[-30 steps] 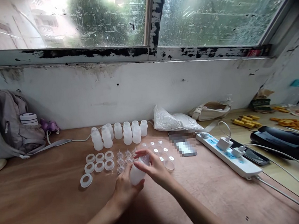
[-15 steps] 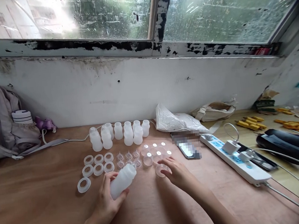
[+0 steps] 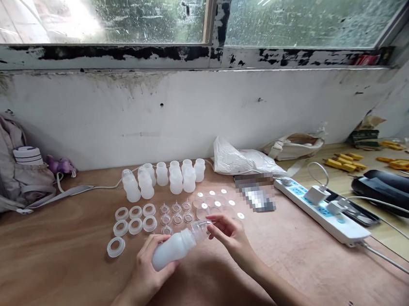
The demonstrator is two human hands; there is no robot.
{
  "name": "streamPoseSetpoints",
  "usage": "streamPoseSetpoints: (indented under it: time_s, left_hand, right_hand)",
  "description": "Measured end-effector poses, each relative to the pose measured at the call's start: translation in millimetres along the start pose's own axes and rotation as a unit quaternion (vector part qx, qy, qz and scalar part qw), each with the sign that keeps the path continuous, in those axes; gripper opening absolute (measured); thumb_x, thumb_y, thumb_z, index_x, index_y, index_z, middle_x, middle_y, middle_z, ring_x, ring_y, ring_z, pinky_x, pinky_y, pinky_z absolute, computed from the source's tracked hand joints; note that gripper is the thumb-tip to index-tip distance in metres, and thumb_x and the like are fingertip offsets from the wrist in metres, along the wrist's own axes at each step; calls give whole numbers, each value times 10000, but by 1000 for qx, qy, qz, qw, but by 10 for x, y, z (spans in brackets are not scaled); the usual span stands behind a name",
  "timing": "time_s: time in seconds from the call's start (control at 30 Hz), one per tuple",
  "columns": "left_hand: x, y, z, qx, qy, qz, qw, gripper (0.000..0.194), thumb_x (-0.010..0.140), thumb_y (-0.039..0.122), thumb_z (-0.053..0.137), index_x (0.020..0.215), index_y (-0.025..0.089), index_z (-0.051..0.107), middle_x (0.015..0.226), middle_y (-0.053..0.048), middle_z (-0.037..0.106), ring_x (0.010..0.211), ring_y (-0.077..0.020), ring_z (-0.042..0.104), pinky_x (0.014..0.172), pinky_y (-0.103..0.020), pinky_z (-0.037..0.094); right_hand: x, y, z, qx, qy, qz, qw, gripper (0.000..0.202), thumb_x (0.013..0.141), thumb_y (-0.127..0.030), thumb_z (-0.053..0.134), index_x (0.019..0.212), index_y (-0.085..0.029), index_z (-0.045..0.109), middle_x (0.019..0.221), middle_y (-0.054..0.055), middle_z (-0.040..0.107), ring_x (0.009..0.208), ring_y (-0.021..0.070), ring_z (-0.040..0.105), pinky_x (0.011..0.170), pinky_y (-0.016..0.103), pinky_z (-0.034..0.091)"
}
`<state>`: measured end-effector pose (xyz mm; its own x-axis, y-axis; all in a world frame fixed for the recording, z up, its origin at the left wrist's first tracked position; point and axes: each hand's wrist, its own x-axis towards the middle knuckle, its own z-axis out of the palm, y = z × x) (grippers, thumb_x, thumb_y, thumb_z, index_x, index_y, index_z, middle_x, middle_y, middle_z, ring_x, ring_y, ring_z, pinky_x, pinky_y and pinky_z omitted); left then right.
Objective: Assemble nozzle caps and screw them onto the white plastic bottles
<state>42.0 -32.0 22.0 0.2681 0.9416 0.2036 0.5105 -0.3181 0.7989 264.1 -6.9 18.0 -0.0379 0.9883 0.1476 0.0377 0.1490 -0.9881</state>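
With our left hand (image 3: 145,266) we hold a frosted white, waisted plastic bottle (image 3: 171,250) by its lower body. The fingers curve over its far side and the thumb lies on the near side, probably so that the neck end remains free. This bottle is tilted, in front of the group of frosted white standing bottles (image 3: 176,181), on the side nearer to us. The fingers of our right hand (image 3: 231,233) are narrow, pinching the outer end of a clear plastic dome cover (image 3: 200,230), which is at the neck end of the held bottle. We cannot tell if it is seated fully.

In front of the standing bottles and to their left lie translucent white plastic rings (image 3: 109,249), flat and apart from each other. Directly in front of them are small clear pieces with pointed tips (image 3: 177,219); in front and to the right are clear round covers with white spots (image 3: 217,204). We judge that this sorting lets each kind be taken separately. To the right of the standing bottles are a crumpled white plastic bag (image 3: 227,159) and, farther away, a long white power strip (image 3: 334,227).
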Motion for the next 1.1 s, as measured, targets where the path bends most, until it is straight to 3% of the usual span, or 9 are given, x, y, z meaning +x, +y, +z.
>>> streamPoseSetpoints:
  time_s: [0.6, 0.8, 0.87, 1.0, 1.1]
  left_hand:
    - [12, -33, -46, 14, -11, 36, 999, 320, 688, 246, 590, 996, 220, 509, 999, -44, 551, 891, -192, 552, 752, -295, 462]
    - [-14, -114, 12, 6, 18, 66, 998, 330, 656, 234, 603, 974, 213, 516, 958, -46, 554, 862, -194, 553, 741, -305, 458]
    - [-16, -132, 14, 3, 7, 76, 997, 345, 650, 231, 614, 979, 211, 511, 958, -49, 553, 869, -195, 549, 751, -308, 455]
    - [-25, -121, 1, 1, -49, 101, 994, 396, 647, 235, 632, 1023, 220, 508, 976, -47, 561, 900, -192, 544, 786, -304, 448]
    - [-46, -105, 28, -8, -72, 105, 992, 401, 652, 272, 633, 1036, 226, 525, 968, -49, 565, 877, -188, 550, 758, -293, 459]
  right_hand:
    - [-89, 5, 98, 53, -60, 34, 996, 224, 722, -334, 616, 875, -188, 541, 759, 15, 567, 700, 142, 553, 649, 283, 468]
    - [-85, 35, 77, 55, -89, 29, 994, 205, 720, -298, 630, 861, -182, 537, 713, -3, 541, 664, 116, 528, 621, 244, 460]
    - [-80, 44, 77, 85, -102, 51, 990, 195, 731, -332, 611, 823, -181, 527, 713, -4, 526, 642, 115, 526, 570, 238, 474]
    - [-88, 63, 111, 139, -132, 163, 968, 325, 798, -487, 440, 758, -171, 506, 685, 7, 511, 517, 112, 516, 361, 198, 421]
    - [-130, 54, 168, 130, -155, 197, 959, 385, 789, -531, 415, 740, -159, 505, 652, 8, 517, 477, 115, 520, 320, 182, 383]
